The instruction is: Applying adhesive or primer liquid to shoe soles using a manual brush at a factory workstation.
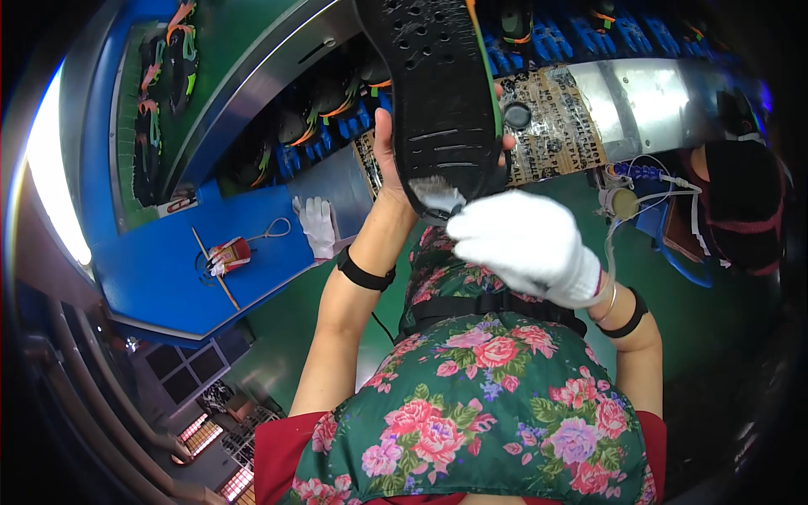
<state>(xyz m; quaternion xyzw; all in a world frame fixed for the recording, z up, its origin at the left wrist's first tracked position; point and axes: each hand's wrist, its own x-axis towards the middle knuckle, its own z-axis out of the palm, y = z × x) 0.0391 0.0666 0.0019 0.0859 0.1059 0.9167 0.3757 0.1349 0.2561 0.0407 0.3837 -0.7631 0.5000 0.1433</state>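
Left hand (390,168) grips black-soled shoe (446,109); gloved right hand (526,244) pinches brush (435,194) at near end. Brushing looks underway; coverage unclear.

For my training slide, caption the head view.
The bare left hand holds a black shoe sole while the white-gloved right hand holds a brush over its near end.

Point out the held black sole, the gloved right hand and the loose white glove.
Black sole (441,108), head view: middle of its visible face.
Gloved right hand (523,242), head view: middle of the hand.
Loose white glove (318,225), head view: below its fingers.
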